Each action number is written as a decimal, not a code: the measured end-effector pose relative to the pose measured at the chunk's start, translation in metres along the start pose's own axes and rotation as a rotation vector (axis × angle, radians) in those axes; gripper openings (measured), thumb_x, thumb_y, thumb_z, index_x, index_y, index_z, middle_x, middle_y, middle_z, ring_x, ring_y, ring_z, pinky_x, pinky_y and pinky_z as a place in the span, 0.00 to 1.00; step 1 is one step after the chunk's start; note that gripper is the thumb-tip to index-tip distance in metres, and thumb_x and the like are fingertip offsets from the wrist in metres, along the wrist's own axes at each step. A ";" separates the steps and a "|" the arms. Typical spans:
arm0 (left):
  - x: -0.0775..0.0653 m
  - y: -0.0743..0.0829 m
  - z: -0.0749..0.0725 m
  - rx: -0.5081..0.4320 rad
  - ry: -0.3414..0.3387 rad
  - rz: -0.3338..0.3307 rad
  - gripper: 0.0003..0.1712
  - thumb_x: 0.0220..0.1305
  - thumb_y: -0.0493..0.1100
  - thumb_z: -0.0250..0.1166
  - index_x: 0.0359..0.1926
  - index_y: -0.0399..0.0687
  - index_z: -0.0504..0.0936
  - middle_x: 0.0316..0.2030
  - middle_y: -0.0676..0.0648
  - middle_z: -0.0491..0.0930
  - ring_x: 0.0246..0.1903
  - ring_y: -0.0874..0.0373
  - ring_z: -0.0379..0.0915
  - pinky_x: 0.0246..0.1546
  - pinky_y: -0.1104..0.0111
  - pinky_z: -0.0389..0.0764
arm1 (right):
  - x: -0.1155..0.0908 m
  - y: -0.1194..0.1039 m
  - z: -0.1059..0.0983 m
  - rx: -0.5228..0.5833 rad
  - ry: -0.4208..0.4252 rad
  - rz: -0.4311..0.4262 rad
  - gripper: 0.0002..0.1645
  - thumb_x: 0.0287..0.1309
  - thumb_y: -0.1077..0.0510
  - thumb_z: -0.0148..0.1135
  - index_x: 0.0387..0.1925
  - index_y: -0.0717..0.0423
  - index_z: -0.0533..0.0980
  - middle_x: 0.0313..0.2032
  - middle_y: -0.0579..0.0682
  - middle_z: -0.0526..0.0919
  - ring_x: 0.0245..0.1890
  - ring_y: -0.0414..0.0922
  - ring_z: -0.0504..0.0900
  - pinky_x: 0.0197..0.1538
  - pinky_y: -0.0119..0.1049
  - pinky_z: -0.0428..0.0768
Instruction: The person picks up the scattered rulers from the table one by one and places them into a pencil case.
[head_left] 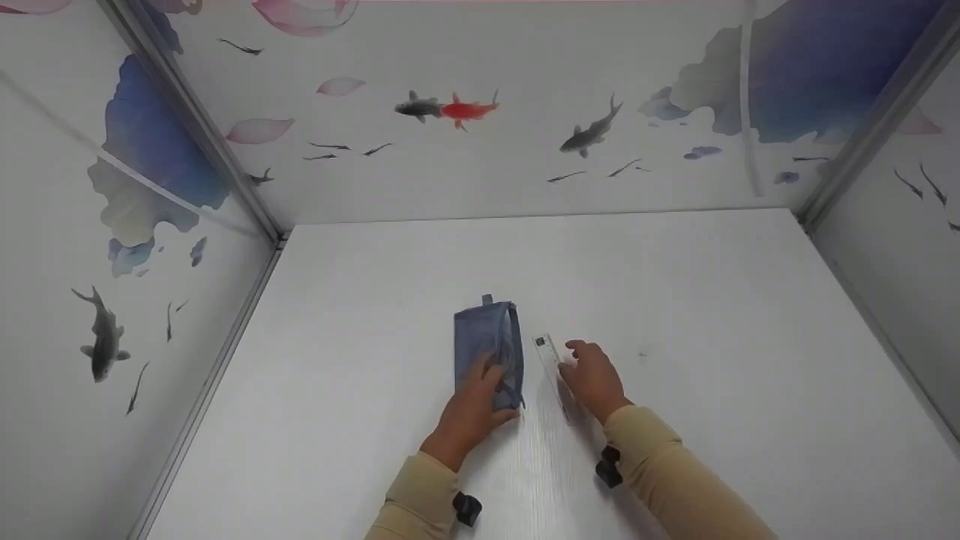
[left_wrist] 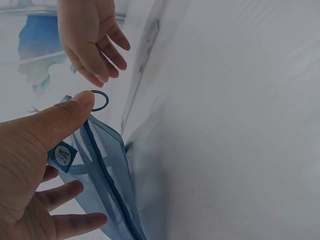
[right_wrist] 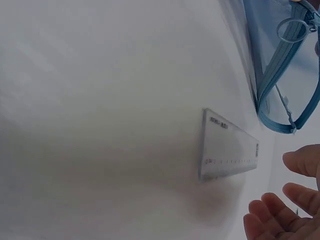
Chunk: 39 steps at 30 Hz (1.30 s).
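A blue mesh zip pouch (head_left: 478,330) lies on the white table with its zipped side partly gaping. My left hand (head_left: 469,411) grips it near the close end; in the left wrist view the thumb (left_wrist: 75,111) presses the pouch corner beside the round zip pull (left_wrist: 106,101), other fingers spread. A clear ruler (right_wrist: 227,147) with printed markings rests on the table just right of the pouch. Over the ruler hovers my right hand (head_left: 596,381), fingers loosely bent and nothing held. Through the right wrist view, its fingers stand apart from the ruler.
White panels printed with fish and petals enclose the table (head_left: 712,315) at the back (head_left: 510,172) and both sides. A metal rail (head_left: 217,390) runs along the left edge. Dark wrist cameras sit under both cuffs.
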<state>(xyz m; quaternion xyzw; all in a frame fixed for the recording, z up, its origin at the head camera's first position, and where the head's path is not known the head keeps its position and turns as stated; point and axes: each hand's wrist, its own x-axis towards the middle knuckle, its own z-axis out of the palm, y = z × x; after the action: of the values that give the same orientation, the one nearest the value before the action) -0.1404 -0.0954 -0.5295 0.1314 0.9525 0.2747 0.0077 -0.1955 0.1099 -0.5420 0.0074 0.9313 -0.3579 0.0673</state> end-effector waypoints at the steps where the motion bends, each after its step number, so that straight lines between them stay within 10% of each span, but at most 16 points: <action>1: 0.000 0.000 0.000 -0.003 0.000 0.001 0.40 0.50 0.48 0.75 0.64 0.47 0.69 0.68 0.40 0.59 0.60 0.47 0.68 0.54 0.57 0.76 | -0.001 0.000 0.000 -0.016 0.000 -0.003 0.27 0.64 0.58 0.58 0.62 0.64 0.68 0.55 0.63 0.75 0.56 0.59 0.75 0.59 0.53 0.72; 39: -0.001 -0.003 0.004 0.011 0.023 0.044 0.39 0.50 0.49 0.75 0.62 0.47 0.69 0.67 0.40 0.59 0.54 0.50 0.72 0.44 0.60 0.80 | -0.033 0.022 0.004 -0.306 0.058 -0.175 0.28 0.58 0.53 0.65 0.57 0.63 0.73 0.52 0.62 0.77 0.54 0.58 0.76 0.54 0.53 0.76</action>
<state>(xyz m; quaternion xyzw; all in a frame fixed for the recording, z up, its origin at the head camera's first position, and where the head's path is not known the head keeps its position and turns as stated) -0.1398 -0.0958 -0.5349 0.1493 0.9508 0.2711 -0.0101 -0.1615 0.1250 -0.5552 -0.0739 0.9735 -0.2161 0.0093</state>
